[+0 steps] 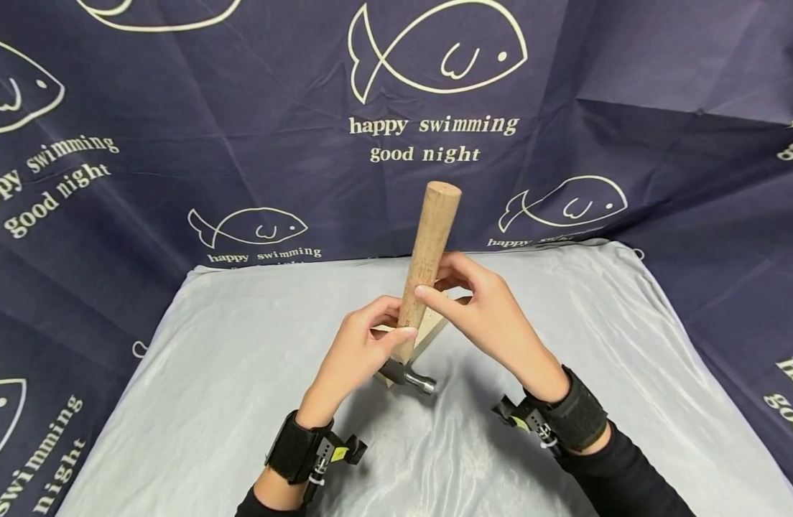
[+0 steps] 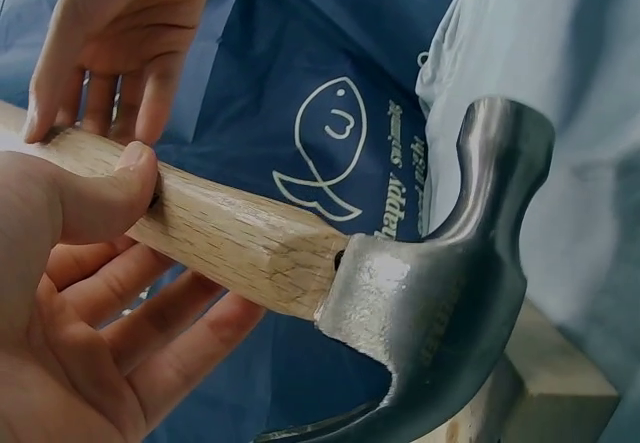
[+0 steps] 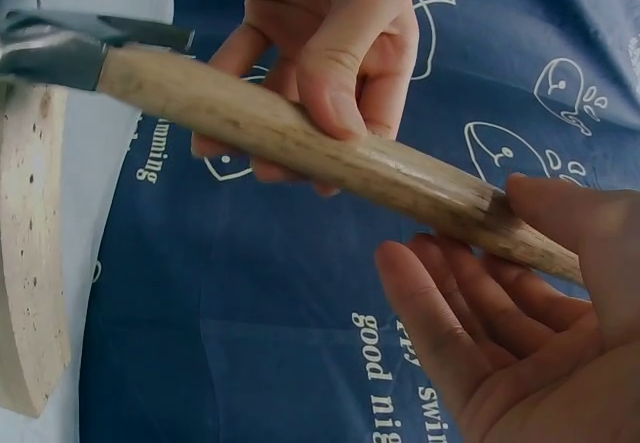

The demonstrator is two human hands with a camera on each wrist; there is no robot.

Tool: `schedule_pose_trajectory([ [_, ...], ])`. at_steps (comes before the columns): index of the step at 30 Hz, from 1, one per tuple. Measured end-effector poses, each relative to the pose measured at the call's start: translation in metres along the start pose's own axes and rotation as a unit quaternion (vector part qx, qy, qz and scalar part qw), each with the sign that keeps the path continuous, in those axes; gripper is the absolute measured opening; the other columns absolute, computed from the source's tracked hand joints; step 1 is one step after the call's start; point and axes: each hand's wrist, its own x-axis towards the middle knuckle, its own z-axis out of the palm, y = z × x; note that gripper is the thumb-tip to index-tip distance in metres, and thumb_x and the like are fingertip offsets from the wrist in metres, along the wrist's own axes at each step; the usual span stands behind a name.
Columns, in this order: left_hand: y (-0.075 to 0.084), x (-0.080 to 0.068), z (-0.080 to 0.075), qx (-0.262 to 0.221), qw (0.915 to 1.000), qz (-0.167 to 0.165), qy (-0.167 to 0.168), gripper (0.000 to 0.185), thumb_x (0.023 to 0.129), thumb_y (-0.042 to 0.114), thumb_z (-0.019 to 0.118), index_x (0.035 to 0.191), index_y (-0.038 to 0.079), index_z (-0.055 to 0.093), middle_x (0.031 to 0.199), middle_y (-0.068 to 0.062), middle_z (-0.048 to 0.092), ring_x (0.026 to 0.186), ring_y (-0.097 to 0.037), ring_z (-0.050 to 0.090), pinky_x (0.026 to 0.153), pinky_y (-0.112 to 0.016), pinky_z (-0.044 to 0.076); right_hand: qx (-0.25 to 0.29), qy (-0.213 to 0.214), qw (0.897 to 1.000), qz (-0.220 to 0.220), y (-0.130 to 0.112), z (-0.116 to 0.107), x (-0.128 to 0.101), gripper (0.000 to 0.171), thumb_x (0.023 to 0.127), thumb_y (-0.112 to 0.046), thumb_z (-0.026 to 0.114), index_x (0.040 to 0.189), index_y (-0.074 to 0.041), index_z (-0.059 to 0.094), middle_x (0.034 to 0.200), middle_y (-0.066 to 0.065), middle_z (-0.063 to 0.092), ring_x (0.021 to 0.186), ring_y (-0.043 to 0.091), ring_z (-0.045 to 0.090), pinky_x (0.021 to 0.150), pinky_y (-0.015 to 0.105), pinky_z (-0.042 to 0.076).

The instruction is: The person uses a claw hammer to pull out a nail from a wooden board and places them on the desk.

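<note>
While a pale grey satin cloth (image 1: pixel 241 373) covers the surface, w/ a navy fish-print backdrop (image 1: pixel 177 143) reading "happy swimming good night" behind, a wood-handled steel claw hammer (image 1: pixel 422 273) stands nearly upright at centre, head down on a light wooden block (image 1: pixel 433 332). Handle is pale, grainy; head dull grey metal. Left hand (image 1: pixel 354 352) pinches the handle low, thumb pressed on; right hand (image 1: pixel 487 309) grips it higher w/ thumb & fingers.
</note>
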Motion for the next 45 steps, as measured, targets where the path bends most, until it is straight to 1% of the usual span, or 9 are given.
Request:
schedule_pose_trajectory([
  [5,-0.001,-0.002,-0.005,0.002,0.9999,-0.011,0.01,0.024,0.093,0.02,0.077,0.116,0.023,0.07,0.102,-0.001,0.076,0.093,-0.012,0.074,0.079,-0.028,0.062,-0.012,-0.003,1.0,-0.023,0.002,0.0,0.002,0.025,0.098,-0.032,0.072,0.121,-0.023,0.067,0.105,-0.008,0.076,0.098,0.008,0.071,0.082,0.033,0.057],
  [9,-0.001,-0.004,-0.008,0.003,0.9997,-0.02,0.01,0.024,0.093,0.023,0.077,0.116,0.024,0.071,0.102,-0.001,0.077,0.089,-0.012,0.075,0.078,-0.029,0.062,-0.018,-0.003,1.0,-0.013,0.003,0.0,0.002,0.022,0.098,-0.033,0.071,0.117,-0.022,0.068,0.102,-0.007,0.076,0.097,0.008,0.07,0.077,0.03,0.058],
  [14,-0.003,-0.007,-0.014,0.025,0.999,-0.033,0.017,0.025,0.092,0.025,0.078,0.115,0.029,0.072,0.101,0.003,0.076,0.086,-0.011,0.076,0.075,-0.029,0.061,-0.023,-0.006,1.0,-0.002,0.004,0.0,0.001,0.019,0.098,-0.034,0.07,0.114,-0.024,0.071,0.099,-0.007,0.075,0.092,0.008,0.069,0.074,0.03,0.059],
  [18,-0.005,-0.009,-0.021,0.034,0.9984,-0.038,0.025,0.025,0.091,0.024,0.079,0.115,0.028,0.072,0.1,0.003,0.075,0.084,-0.011,0.076,0.072,-0.029,0.059,-0.031,-0.009,0.999,0.011,0.005,-0.001,-0.001,0.014,0.099,-0.033,0.069,0.111,-0.028,0.073,0.098,-0.012,0.074,0.088,0.006,0.067,0.074,0.03,0.058],
  [21,-0.006,-0.011,-0.027,0.033,0.998,-0.046,0.029,0.024,0.091,0.022,0.079,0.114,0.025,0.073,0.098,0.0,0.074,0.083,-0.012,0.076,0.068,-0.028,0.058,-0.037,-0.011,0.999,0.013,0.006,-0.002,-0.002,0.011,0.1,-0.034,0.068,0.108,-0.031,0.074,0.099,-0.016,0.074,0.088,0.005,0.066,0.073,0.029,0.057],
  [27,-0.009,-0.014,-0.041,0.026,0.996,-0.078,0.035,0.023,0.091,0.021,0.079,0.113,0.022,0.073,0.098,-0.003,0.073,0.082,-0.013,0.077,0.071,-0.028,0.058,-0.039,-0.011,0.999,0.009,0.007,-0.002,-0.003,0.01,0.1,-0.033,0.068,0.107,-0.032,0.074,0.098,-0.017,0.073,0.087,0.005,0.066,0.072,0.028,0.057],
  [33,-0.018,-0.019,-0.056,0.036,0.992,-0.106,0.059,0.022,0.092,0.021,0.078,0.113,0.017,0.075,0.098,-0.006,0.077,0.077,-0.015,0.076,0.071,-0.031,0.06,-0.043,-0.012,0.999,0.014,0.012,-0.003,-0.006,0.009,0.1,-0.033,0.067,0.107,-0.034,0.074,0.098,-0.016,0.073,0.087,0.007,0.065,0.072,0.025,0.056],
  [38,-0.027,-0.024,-0.063,0.025,0.9874,-0.137,0.076,0.021,0.092,0.017,0.076,0.113,0.011,0.076,0.101,-0.011,0.079,0.07,-0.018,0.075,0.068,-0.037,0.062,-0.055,-0.01,0.998,0.034,0.021,-0.007,-0.011,0.009,0.1,-0.036,0.067,0.107,-0.035,0.073,0.099,-0.016,0.074,0.088,0.006,0.066,0.074,0.026,0.057],
  [45,-0.035,-0.029,-0.071,0.032,0.982,-0.164,0.089,0.019,0.096,0.018,0.073,0.112,0.008,0.074,0.107,-0.015,0.078,0.068,-0.017,0.073,0.067,-0.035,0.062,-0.072,0.001,0.997,0.038,0.028,-0.009,-0.016,0.01,0.1,-0.035,0.068,0.106,-0.033,0.074,0.101,-0.016,0.075,0.091,0.005,0.068,0.08,0.025,0.057],
])
